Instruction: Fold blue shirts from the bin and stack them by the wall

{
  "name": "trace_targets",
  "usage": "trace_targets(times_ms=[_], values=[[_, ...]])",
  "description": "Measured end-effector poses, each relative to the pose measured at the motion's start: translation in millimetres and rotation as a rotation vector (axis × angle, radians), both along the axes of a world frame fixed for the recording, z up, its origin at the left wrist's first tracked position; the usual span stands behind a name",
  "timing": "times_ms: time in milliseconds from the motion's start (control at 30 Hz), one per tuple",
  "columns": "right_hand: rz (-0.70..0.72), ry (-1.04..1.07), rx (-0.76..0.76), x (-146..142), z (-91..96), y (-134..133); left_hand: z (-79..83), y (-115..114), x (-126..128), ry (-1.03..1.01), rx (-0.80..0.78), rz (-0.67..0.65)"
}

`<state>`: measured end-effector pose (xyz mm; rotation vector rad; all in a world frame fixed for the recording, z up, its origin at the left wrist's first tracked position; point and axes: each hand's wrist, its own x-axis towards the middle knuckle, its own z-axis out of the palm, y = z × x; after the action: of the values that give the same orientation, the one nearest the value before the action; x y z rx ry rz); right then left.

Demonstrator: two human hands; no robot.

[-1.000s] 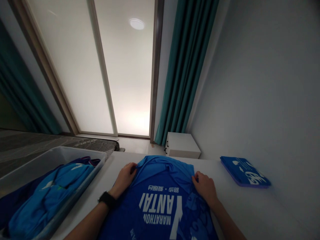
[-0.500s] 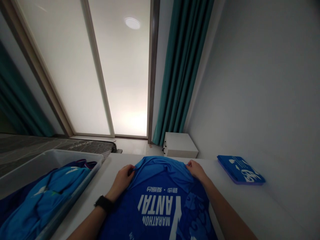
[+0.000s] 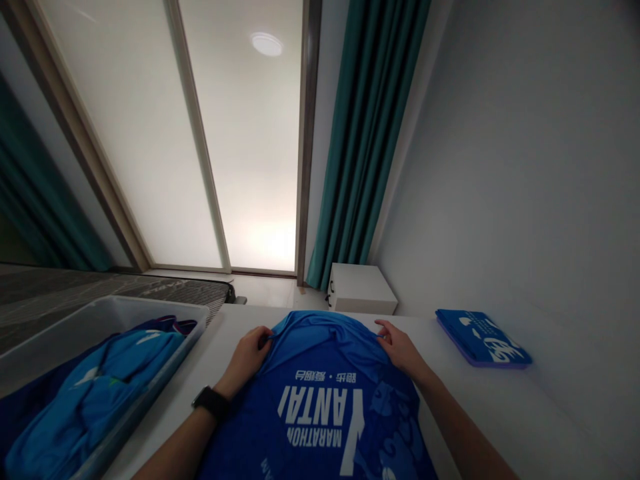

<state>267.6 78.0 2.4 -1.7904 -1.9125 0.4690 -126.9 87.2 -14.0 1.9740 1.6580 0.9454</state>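
Note:
A blue T-shirt (image 3: 320, 407) with white lettering lies spread on the white table (image 3: 500, 413) right in front of me. My left hand (image 3: 247, 357), a dark watch on its wrist, pinches the shirt's far left edge near the collar. On the far right edge rests my right hand (image 3: 400, 350), fingers closed on the fabric by the shoulder. Both hands sit at the shirt's top end, about a shirt's width apart.
A grey plastic bin (image 3: 125, 313) at the left holds several blue garments. A folded blue shirt (image 3: 483, 337) lies at the table's right, near the wall. Beyond the table stand a white cabinet (image 3: 363, 290), teal curtains and a glass door.
My right hand has slid up and outward along the shirt's right shoulder to its far edge. The left hand has stayed put.

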Motion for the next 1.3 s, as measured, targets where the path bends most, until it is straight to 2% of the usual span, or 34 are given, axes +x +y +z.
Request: trace_targets(times_ms=[200,300,433,500,600,667,733,833,1000,1133,1300], values=[[0.064,-0.099,0.038,-14.2,-4.3,-21.9,0.8,-0.7,-0.5,0.006,0.002,-0.005],[-0.040,-0.281,0.090,-16.8,-3.4,-31.0,2.1,-1.3,-0.1,0.004,-0.003,-0.001],[-0.274,-0.354,0.019,-15.2,0.6,-35.8,3.5,-2.5,1.2,-0.023,0.030,0.011],[-0.331,-0.233,-0.003,-12.8,1.5,-33.2,4.2,-1.9,0.3,-0.042,0.075,0.059],[-0.336,0.145,0.018,-8.5,2.0,-23.4,8.2,3.5,-4.9,-0.072,0.085,0.148],[-0.348,0.372,0.029,-5.8,3.4,-13.7,15.2,10.9,-10.1,-0.094,0.061,0.187],[-0.357,0.491,0.038,-3.8,6.8,-2.1,27.2,21.0,-15.1,-0.123,0.030,0.208],[-0.356,0.578,0.057,-2.1,16.2,16.9,52.0,39.9,-19.5,-0.202,-0.009,0.199],[-0.330,0.725,0.111,1.6,37.5,45.9,87.1,75.2,-20.0,-0.375,0.057,0.151],[-0.300,0.796,0.183,5.5,47.7,58.1,93.2,95.7,-21.0,-0.450,0.095,0.102],[-0.258,0.867,0.246,7.6,47.1,57.3,86.9,100.8,-22.3,-0.551,0.126,0.084]])
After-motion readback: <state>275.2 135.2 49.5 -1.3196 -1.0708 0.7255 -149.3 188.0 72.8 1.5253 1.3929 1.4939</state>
